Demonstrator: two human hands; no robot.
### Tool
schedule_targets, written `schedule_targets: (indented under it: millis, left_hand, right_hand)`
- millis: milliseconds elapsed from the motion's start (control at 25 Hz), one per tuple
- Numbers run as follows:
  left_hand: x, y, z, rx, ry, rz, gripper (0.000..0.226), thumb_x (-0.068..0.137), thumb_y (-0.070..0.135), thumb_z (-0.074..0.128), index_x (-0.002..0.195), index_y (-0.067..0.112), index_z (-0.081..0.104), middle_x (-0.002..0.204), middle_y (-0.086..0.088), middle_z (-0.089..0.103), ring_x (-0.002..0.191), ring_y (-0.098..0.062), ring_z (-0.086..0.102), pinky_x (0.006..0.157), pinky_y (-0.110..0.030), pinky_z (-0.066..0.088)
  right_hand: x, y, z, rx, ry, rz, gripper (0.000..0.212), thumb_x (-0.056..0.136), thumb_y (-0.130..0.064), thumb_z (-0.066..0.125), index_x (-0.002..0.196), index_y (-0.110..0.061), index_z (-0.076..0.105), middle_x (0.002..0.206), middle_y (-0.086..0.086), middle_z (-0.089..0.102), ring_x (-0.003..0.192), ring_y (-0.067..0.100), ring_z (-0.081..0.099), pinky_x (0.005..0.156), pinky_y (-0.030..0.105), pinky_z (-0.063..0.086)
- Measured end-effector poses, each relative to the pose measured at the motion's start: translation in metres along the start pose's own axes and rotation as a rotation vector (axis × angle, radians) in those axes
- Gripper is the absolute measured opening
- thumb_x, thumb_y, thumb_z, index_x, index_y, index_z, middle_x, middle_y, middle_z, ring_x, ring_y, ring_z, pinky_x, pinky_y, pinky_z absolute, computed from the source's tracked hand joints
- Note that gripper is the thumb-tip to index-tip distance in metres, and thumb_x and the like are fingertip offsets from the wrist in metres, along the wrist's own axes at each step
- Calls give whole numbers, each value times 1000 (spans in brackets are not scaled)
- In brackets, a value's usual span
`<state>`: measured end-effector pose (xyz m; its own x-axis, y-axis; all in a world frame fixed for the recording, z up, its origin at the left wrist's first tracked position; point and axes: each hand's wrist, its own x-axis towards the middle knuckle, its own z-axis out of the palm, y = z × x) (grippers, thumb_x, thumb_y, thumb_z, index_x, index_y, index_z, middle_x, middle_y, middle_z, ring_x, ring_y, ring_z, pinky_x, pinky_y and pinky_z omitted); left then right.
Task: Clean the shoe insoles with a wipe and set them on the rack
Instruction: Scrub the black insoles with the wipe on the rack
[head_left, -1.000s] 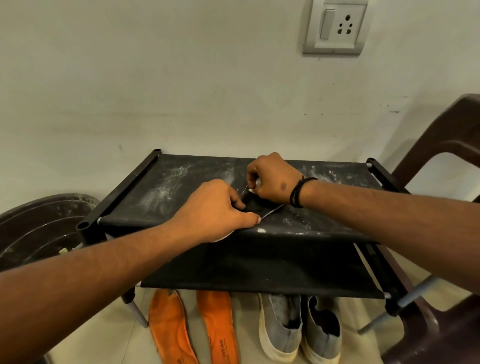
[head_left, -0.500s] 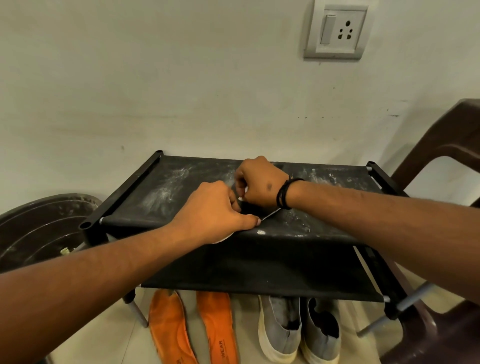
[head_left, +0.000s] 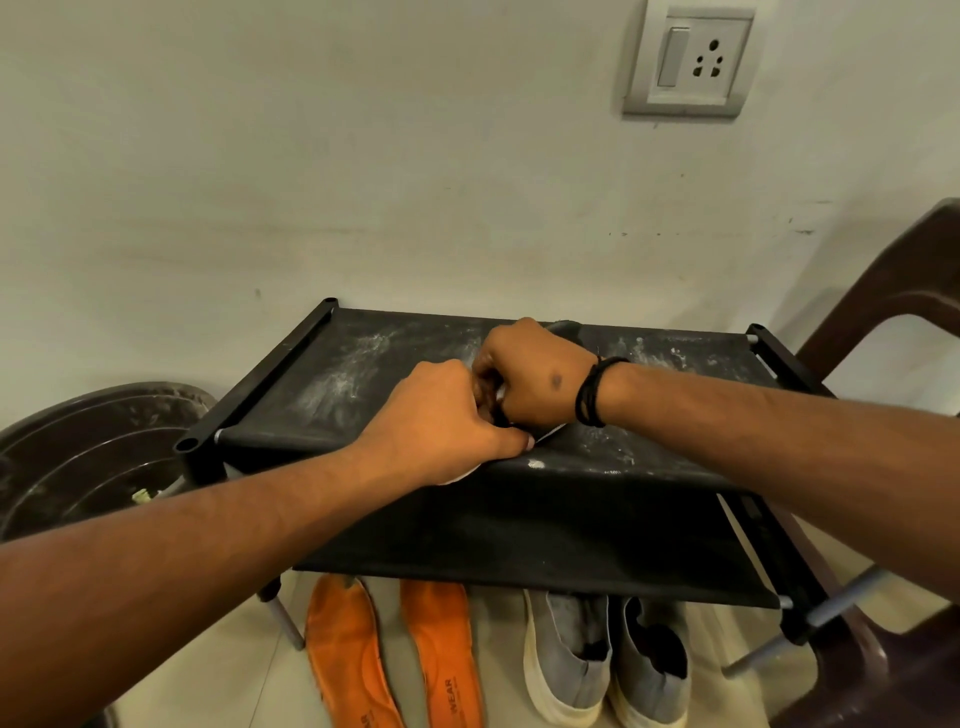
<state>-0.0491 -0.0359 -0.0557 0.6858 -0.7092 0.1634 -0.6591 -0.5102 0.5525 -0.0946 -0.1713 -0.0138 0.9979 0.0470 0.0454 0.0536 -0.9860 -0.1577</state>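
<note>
Head view, both hands at frame centre over the top shelf of the black rack (head_left: 363, 374). Left hand (head_left: 441, 421) has its fingers curled, thumb pressing down on a dark insole (head_left: 563, 327) that lies flat on the shelf; a pale edge of something shows beneath its palm, too hidden to name. Right hand (head_left: 535, 379) is fisted, its fingers bunched just against the left hand's knuckles; a sliver of white shows between them, probably the wipe, though I cannot tell for certain. Only the insole's far tip, above the right hand, and a thin pale rim at the near side are visible.

Two orange insoles (head_left: 389, 654) lie on the floor at lower centre of the frame, beside a pair of grey shoes (head_left: 608, 660), under the rack's lower shelf.

Risks, as judged:
- The shelf surface carries white dusty smears. An insole wiped or set here may pick that grime back up on its underside.
- The shelf looks like stretched fabric; hard rubbing could make it sag, letting the insole slide toward the near edge and drop.
- The left thumb pins only one end, so a long stroke could buckle or rotate the insole.
- The wipe, bunched small, may clean in streaks.
- The orange pair appears not yet done.
</note>
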Motion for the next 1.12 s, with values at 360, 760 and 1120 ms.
schedule_targets:
  millis: [360,760,1120]
  left_hand:
    - [1,3,-2,29,-5,-12,42,69,55,81,63,15,74,54,0,66,48,-8,57,54,-33,54]
    - [2,2,0,41,-7,-23,43,70,54,82,63,12,74,55,-3,67,49,-12,60,55,-36,56]
    - [4,4,1,37,-21,-34,41,71,53,82,64,13,75,55,0,67,50,-10,61,55,-37,58]
  right_hand:
    - [11,22,-3,-85,11,68,11,79,-2,62,75,-10,69,78,5,70,77,22,66,69,32,56]
    - [1,29,-4,-51,27,82,12,82,-4,63,76,-12,70,81,4,71,80,19,67,74,30,56]
    - [-7,28,-11,-30,-42,105,12,80,-4,66,71,-13,68,77,1,70,79,17,68,66,21,52]
